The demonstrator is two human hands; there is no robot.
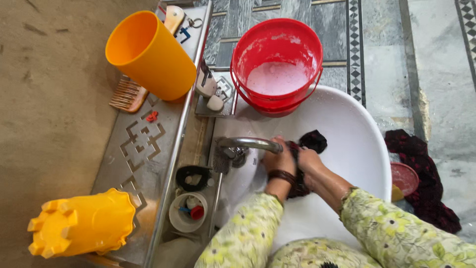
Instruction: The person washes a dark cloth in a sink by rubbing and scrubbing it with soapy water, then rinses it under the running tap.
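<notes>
While both hands [292, 164] wring dark cloth [312, 141], red bucket [276, 64] holds suds.

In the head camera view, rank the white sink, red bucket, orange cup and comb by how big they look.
1. White sink
2. Red bucket
3. Orange cup, though it may sit nearer the camera
4. Comb, partly hidden by the cup

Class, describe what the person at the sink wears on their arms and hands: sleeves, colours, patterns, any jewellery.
Both arms wear long, loose sleeves of pale yellow-green cloth printed with yellow flowers and dark leaves. The left hand has a dark brown band around the wrist. The right hand is bare; no rings or gloves show on either.
</notes>
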